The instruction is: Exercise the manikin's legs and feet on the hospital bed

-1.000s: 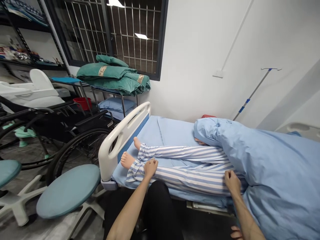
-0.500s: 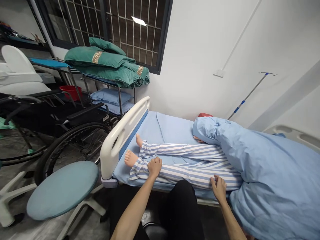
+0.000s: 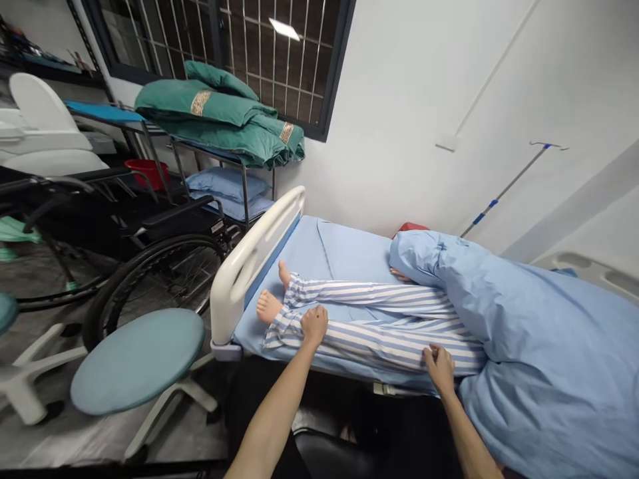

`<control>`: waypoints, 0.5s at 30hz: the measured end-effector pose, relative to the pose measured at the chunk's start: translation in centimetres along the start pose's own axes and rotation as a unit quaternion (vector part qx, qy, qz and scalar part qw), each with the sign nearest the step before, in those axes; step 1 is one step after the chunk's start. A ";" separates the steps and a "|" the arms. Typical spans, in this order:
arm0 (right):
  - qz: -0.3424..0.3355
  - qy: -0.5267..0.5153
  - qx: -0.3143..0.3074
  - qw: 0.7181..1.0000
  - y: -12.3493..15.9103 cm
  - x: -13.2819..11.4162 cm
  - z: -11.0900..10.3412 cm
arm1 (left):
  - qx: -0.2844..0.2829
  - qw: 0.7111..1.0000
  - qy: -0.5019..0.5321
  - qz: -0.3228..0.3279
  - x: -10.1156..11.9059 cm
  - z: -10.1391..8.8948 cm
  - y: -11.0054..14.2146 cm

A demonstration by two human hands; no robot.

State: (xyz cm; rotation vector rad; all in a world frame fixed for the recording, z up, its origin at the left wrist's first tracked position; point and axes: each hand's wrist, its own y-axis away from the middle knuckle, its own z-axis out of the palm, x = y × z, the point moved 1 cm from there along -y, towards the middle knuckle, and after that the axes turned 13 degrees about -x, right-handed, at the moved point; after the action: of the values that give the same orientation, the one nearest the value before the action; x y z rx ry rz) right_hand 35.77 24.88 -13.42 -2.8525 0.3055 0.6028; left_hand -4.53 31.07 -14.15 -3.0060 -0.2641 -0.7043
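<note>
A figure in blue-and-white striped trousers (image 3: 379, 319) lies on a hospital bed (image 3: 339, 253) with bare feet (image 3: 269, 307) toward the white footboard (image 3: 249, 263). A light blue quilt (image 3: 524, 332) covers its upper body. My left hand (image 3: 314, 324) is closed in a fist on the near lower trouser leg, close to the ankle. My right hand (image 3: 440, 366) rests on the near trouser leg by the thigh, fingers curled into the cloth, right at the quilt's edge.
A round blue stool (image 3: 134, 359) stands left of the bed, with a black wheelchair (image 3: 124, 246) behind it. Folded green blankets (image 3: 224, 120) lie on a metal rack against the barred window. An IV pole (image 3: 509, 179) leans by the white wall.
My right hand has slid left along the trouser leg, away from the quilt, then held. The left hand stays gripping near the ankle. The view has shifted slightly.
</note>
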 end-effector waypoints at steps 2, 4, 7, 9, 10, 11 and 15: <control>0.025 0.042 0.035 0.998 0.2 -1.1 0.2 | -0.006 1.000 0.001 -0.007 0.1 -0.2 0.0; 0.045 0.073 0.073 0.994 0.3 -2.0 0.6 | -0.004 1.000 0.000 -0.011 0.2 -0.2 0.1; 0.036 0.079 0.121 0.989 0.3 -2.2 1.3 | 0.000 0.999 -0.005 -0.032 0.2 -0.1 0.1; 0.023 0.059 0.162 0.985 0.2 -1.9 1.9 | 0.000 0.999 -0.013 -0.048 0.1 0.0 0.0; 0.019 0.041 0.181 0.982 0.3 -1.8 2.1 | 0.000 0.998 -0.018 -0.053 0.1 0.1 -0.1; 0.018 0.018 0.194 0.981 0.3 -1.7 2.2 | 0.000 0.998 -0.023 -0.056 0.1 0.1 -0.1; 0.044 -0.094 0.195 0.975 0.6 -1.6 2.1 | 0.001 0.996 -0.041 -0.079 0.6 -0.4 0.2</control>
State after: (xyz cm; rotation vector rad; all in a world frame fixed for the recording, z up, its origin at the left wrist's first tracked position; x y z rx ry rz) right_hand 33.41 25.05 -14.73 -2.3974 0.4629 0.7316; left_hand -4.15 30.90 -13.52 -3.0402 -0.5101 -0.5912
